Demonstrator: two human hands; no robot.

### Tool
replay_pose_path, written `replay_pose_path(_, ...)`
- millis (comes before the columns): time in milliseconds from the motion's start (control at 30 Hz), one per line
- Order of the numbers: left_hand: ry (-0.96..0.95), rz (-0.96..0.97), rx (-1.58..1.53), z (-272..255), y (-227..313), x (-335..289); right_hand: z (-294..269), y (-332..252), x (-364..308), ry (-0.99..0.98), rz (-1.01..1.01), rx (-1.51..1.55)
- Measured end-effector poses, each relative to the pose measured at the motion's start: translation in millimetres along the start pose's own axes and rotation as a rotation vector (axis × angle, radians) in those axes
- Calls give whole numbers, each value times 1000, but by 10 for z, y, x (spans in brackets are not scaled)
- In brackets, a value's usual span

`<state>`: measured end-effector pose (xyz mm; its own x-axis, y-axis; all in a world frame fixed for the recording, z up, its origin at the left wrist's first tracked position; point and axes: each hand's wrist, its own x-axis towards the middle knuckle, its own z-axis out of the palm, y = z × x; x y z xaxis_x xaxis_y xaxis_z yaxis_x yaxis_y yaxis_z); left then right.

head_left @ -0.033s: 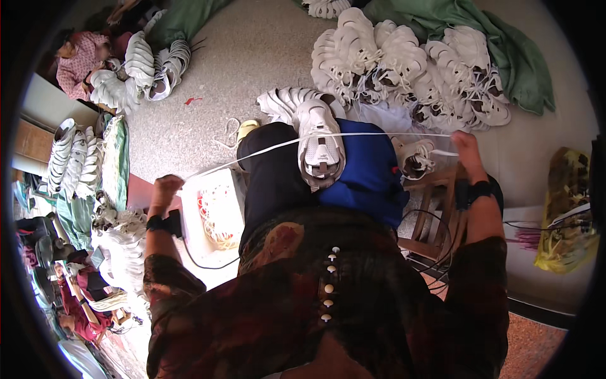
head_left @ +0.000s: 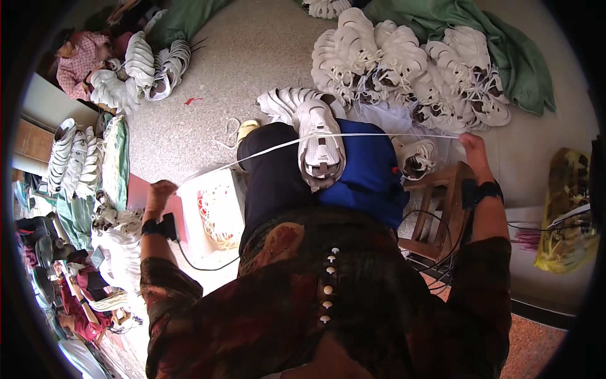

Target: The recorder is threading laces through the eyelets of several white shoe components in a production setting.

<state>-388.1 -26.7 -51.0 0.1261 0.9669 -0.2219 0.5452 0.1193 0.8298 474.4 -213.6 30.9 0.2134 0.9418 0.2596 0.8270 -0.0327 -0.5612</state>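
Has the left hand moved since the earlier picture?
Yes, slightly: the left hand has shifted to the left, farther from the white box.

Left hand (head_left: 161, 194) and right hand (head_left: 473, 148) held white lace (head_left: 379, 134) stretched between them, crossing over white shoe (head_left: 320, 151) on lap (head_left: 372, 177). White bin (head_left: 237, 196) stood beside left thigh (head_left: 271, 183); heaped white shoes (head_left: 391, 57) lay ahead, rightward, beside green cloth (head_left: 521, 66).
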Motion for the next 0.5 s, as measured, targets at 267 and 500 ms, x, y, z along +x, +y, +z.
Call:
replay_pose_path(267,64,-407,243,-305,-342,-357,-909,823,-460,44,300,-206)
replay_pose_path(500,-3,145,710,95,-1450,-231,114,498,-22,-135,-193,-823)
